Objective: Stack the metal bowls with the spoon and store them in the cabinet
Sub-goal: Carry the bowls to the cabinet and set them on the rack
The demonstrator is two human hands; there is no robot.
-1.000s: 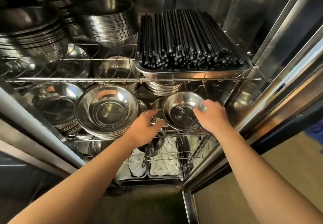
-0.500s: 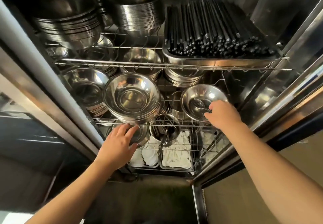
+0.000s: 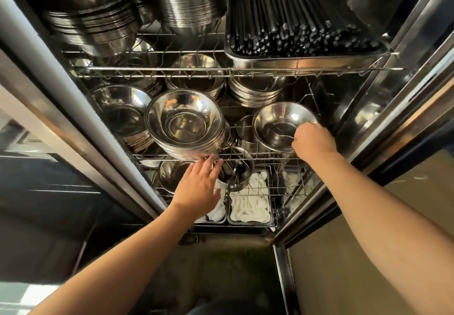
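Note:
A metal bowl (image 3: 277, 120) with a spoon (image 3: 282, 138) lying inside it rests on the middle wire shelf (image 3: 245, 153) of the open cabinet, on the right side. My right hand (image 3: 314, 141) is closed on the bowl's near right rim, where the spoon's handle ends. To its left stands a tall stack of larger metal bowls (image 3: 184, 125). My left hand (image 3: 199, 187) hovers with fingers spread and holds nothing. Its fingertips are at the shelf's front edge, just under that stack.
A tray of black chopsticks (image 3: 294, 19) and stacks of metal bowls (image 3: 93, 24) fill the top shelf. More bowl stacks (image 3: 255, 88) sit behind. Below are a pot with a ladle (image 3: 235, 171) and trays of white cloths (image 3: 250, 206). Cabinet door frames (image 3: 73, 108) flank both sides.
My left hand let go of the bowl, dropped low, then rose to the shelf's front edge. My right hand stayed on the bowl's rim. The view shifted, so the cabinet sits further right.

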